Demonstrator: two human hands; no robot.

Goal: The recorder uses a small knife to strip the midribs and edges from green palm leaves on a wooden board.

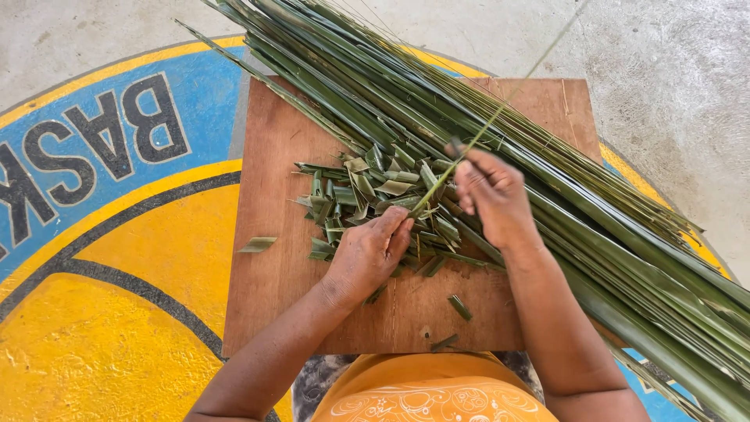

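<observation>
My left hand (367, 254) pinches the lower end of a thin green leaf strip (500, 109) that rises up and to the right. My right hand (488, 195) is closed around a small dark knife handle (455, 147) held against that strip; the blade is hidden. Both hands hover over a heap of short cut leaf pieces (367, 199) on a brown wooden board (273, 273). A large bundle of long green palm leaves (594, 219) lies diagonally across the board, under my right forearm.
The board rests on a concrete floor (672, 70) painted with a yellow and blue circular emblem (117, 258). A stray leaf piece (258, 244) lies left of the heap, others (459, 306) near the board's front edge. My orange garment (422, 391) shows at the bottom.
</observation>
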